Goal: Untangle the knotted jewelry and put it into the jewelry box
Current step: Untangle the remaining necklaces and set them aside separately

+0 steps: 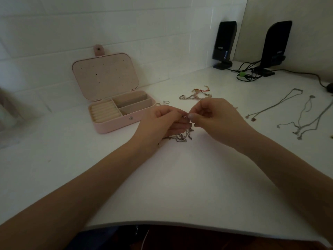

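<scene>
**Knotted chains pinched between both hands**

Tangled silver chains (182, 137) bunched on the white desk (180, 186), upper strands lifted and pinched between left hand (162, 121) and right hand (214, 118), fingertips nearly meeting. Just left, pink jewelry box (115, 112) with lid raised, compartments bare. Beyond the hands, a beaded bracelet (195, 95) and small ring (166, 101). Farther right, loose necklaces (297, 114) laid out apart. At back right, two black speakers (225, 44) with cables.
</scene>
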Tool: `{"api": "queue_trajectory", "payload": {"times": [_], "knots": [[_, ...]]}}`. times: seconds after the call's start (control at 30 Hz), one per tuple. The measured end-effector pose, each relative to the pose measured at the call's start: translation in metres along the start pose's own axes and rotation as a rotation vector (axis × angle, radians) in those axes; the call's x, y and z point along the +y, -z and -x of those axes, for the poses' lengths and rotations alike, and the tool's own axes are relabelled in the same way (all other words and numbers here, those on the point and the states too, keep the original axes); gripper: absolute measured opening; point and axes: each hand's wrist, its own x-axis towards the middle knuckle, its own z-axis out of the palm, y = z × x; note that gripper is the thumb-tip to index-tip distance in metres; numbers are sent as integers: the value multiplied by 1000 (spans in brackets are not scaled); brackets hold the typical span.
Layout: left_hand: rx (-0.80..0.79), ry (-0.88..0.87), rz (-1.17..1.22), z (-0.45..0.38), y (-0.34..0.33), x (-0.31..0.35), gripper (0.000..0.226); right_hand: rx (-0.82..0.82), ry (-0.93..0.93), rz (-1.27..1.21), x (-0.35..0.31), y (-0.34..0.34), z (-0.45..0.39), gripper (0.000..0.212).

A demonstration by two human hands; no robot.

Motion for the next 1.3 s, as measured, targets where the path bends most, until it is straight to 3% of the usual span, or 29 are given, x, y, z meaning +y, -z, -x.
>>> {"api": "queue_trajectory", "payload": {"times": [0.13,0.33,0.6,0.97,1.2,1.3], "knots": [[22,-46,-97,0,1,-3,5,111,154,147,2,-5,-1,19],[68,-118,-281,-1,2,-5,12,146,339,367,2,-4,1,9],[83,-159,-324,-3,4,-5,17,123,358,386,1,-10,4,2],[65,-277,-506,-2,5,-6,15,8,247,307,2,-15,5,5],[19,-297,-465,-5,9,-6,20,-135,-114,-189,-4,-8,1,19],[21,-308,-469,-6,10,-6,22,-197,-170,-244,-6,-4,1,23]]}}
